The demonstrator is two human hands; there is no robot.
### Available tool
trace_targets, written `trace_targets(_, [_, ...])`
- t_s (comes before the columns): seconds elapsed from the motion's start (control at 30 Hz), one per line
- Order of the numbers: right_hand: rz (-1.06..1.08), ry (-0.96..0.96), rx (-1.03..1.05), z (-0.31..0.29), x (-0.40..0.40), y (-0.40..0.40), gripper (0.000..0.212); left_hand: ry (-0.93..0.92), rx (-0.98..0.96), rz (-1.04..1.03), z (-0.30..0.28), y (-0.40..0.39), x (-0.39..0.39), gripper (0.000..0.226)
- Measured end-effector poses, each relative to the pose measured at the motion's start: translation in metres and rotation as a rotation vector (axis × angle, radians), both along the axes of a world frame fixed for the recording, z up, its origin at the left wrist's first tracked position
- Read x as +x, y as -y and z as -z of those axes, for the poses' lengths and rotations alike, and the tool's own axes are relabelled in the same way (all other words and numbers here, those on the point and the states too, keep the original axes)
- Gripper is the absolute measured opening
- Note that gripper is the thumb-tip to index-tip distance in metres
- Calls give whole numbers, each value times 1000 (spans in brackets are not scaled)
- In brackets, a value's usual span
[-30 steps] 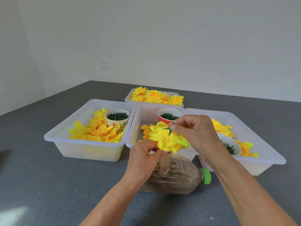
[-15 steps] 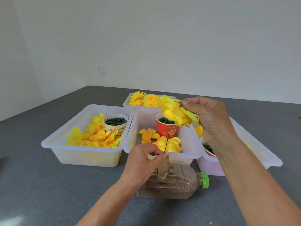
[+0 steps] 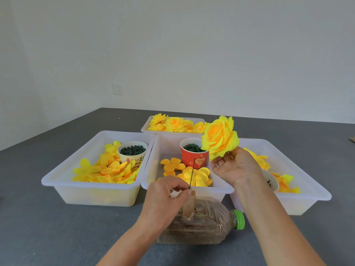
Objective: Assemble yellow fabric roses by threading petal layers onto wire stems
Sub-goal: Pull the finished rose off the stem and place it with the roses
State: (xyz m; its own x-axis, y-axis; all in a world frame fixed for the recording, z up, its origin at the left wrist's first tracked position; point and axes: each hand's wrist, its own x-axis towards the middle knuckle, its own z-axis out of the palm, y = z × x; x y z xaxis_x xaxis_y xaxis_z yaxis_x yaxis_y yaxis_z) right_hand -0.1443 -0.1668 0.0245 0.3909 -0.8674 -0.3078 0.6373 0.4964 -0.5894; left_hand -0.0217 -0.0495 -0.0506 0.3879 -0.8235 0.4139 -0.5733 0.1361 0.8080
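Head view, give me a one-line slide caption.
Right hand lifts a finished yellow rose while left hand pinches the wire stem.

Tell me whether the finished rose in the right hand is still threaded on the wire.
No: the rose is held up by the right hand, apart from the wire pinched by the left hand.

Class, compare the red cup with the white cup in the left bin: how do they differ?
The red cup stands in the middle bin, the white cup among heaped petals in the left bin. The red one bears a heart, the white one red writing. Both stand upright, holding dark green pieces.
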Motion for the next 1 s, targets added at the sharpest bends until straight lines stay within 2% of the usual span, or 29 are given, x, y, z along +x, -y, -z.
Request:
trace_targets(0.1, [-21,100,49,7,5,1,19,6,11,26,-4,-1,2,21])
trace_targets(0.2, [-58,186,66,16,11,4,13,-81,-12,52,-15,0,7,7])
trace_targets(0.33, [-106,276,56,26,22,8,11,-216,-109,15,-34,16,17,11])
trace_targets(0.4, [-123,315,52,29,29,11,11,-289,-93,-25,-41,27,19,10])
trace_targets(0.47, [-137,335,51,31,36,15,12,-408,-9,-39,-48,40,23,11])
trace_targets(0.57, [-167,309,32,34,47,22,14,-672,120,75,-57,59,29,19])
trace_targets(0.67, [-202,255,-20,38,55,27,3,-900,134,182,-63,75,38,13])
trace_targets(0.77, [-230,190,-110,44,61,36,13,-1061,144,204,-68,87,48,9])
trace_targets(0.87, [-267,112,-252,48,63,44,13,-1090,111,207,-70,96,59,9])
trace_targets(1.0, [-275,13,-457,52,66,57,12,-969,71,212,-69,107,78,9])
